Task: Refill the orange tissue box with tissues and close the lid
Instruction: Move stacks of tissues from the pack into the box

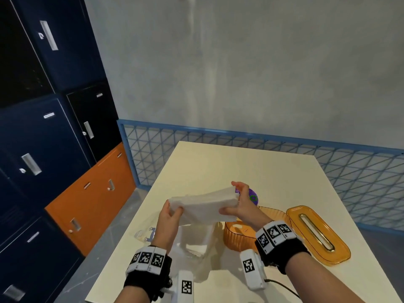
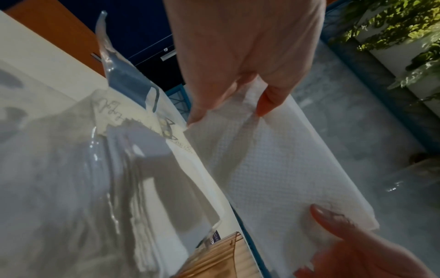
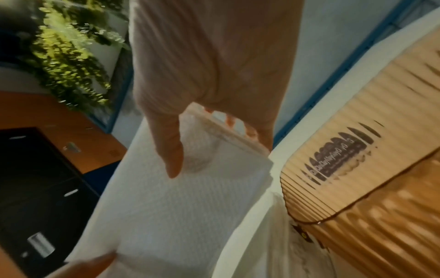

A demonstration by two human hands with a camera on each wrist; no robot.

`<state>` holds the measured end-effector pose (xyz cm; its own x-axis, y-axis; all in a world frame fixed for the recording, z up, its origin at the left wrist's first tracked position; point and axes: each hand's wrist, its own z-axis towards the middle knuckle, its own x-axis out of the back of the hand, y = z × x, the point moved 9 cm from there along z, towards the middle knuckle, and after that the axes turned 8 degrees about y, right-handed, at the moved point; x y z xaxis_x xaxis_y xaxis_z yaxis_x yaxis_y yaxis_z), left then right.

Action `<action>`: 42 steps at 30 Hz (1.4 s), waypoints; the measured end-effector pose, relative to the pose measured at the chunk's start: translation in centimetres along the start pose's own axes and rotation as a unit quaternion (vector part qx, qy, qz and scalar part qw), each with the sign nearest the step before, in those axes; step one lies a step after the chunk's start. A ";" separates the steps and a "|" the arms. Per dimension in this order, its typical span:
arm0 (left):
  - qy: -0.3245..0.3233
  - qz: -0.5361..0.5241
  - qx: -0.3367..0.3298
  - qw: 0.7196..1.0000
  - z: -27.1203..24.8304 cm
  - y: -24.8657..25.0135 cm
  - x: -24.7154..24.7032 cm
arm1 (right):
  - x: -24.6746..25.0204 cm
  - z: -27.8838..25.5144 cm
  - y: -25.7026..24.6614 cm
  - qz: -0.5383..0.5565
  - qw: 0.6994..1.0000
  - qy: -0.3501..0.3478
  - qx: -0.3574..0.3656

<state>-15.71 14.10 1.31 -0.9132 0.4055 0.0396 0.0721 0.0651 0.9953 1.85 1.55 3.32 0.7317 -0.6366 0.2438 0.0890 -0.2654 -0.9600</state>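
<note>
Both hands hold a thick stack of white tissues (image 1: 205, 204) in the air above the table. My left hand (image 1: 173, 209) pinches its left end and my right hand (image 1: 237, 202) grips its right end, thumb underneath. In the left wrist view my left hand (image 2: 228, 112) has its fingertips on the embossed tissues (image 2: 273, 169). The right wrist view shows my right hand (image 3: 207, 148) with its thumb across the tissues (image 3: 178, 197). The ribbed orange tissue box (image 1: 236, 237) (image 3: 357, 169) stands open just below my right wrist. Its orange lid (image 1: 317, 232) lies flat on the table to the right.
A crumpled clear plastic wrapper (image 1: 192, 243) (image 2: 95, 169) with more white tissue lies on the cream table (image 1: 218, 167) under my hands. A purple object (image 1: 253, 196) sits behind my right hand. Blue and orange lockers (image 1: 65, 149) stand left; a blue lattice rail (image 1: 262, 145) runs behind.
</note>
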 end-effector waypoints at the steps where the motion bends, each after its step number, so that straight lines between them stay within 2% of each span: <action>1: -0.008 0.000 -0.011 1.000 -0.2 0.4 -0.1 | -0.2 0.3 0.0 0.000 1.000 -0.011 0.007; 4: -0.020 -0.003 -0.038 0.999 -0.1 1.5 -0.3 | -1.3 1.0 -0.5 0.019 0.997 -0.070 0.027; 6: -0.020 -0.006 -0.051 0.998 0.3 2.0 -0.1 | -1.7 1.2 -1.0 0.042 0.995 -0.083 0.027; 9: -0.010 0.006 -0.054 0.998 0.8 1.5 0.3 | -1.8 1.3 -0.4 0.044 0.997 -0.065 0.021; 14: -0.003 0.067 -0.023 0.997 -0.2 -1.9 0.3 | -3.2 0.9 2.7 -0.049 0.997 -0.051 -0.008; 20: 0.012 0.054 -0.062 0.997 0.0 -0.6 0.3 | -2.8 1.4 1.3 -0.010 1.000 -0.009 0.014; 23: -0.010 0.075 -0.050 0.996 -0.5 -1.2 0.2 | -3.0 1.0 2.4 -0.051 0.999 -0.016 -0.005; 26: -0.005 0.098 -0.063 0.993 -0.4 -0.9 0.3 | -2.4 1.1 2.5 -0.059 0.998 0.004 -0.014; 31: 0.028 0.048 -0.081 0.995 1.4 2.8 -1.2 | 1.2 2.1 0.7 -0.010 0.997 0.068 -0.025; 34: -0.016 0.010 -0.035 0.999 1.7 3.6 -5.1 | 5.2 2.1 1.3 0.007 0.992 0.114 -0.057; 38: -0.075 0.091 0.010 0.993 1.3 1.8 -11.2 | 10.5 0.7 4.7 -0.031 0.979 0.145 -0.140; 42: -0.132 0.223 -0.001 0.966 0.6 -1.0 -15.4 | 13.7 -0.5 7.5 -0.131 0.959 0.168 -0.188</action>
<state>-1.51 8.30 -0.36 -0.6579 0.6106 0.4409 0.4337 -0.1715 0.8846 12.20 -9.57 -0.48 0.4533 -0.6925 0.5612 -0.0560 -0.6505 -0.7575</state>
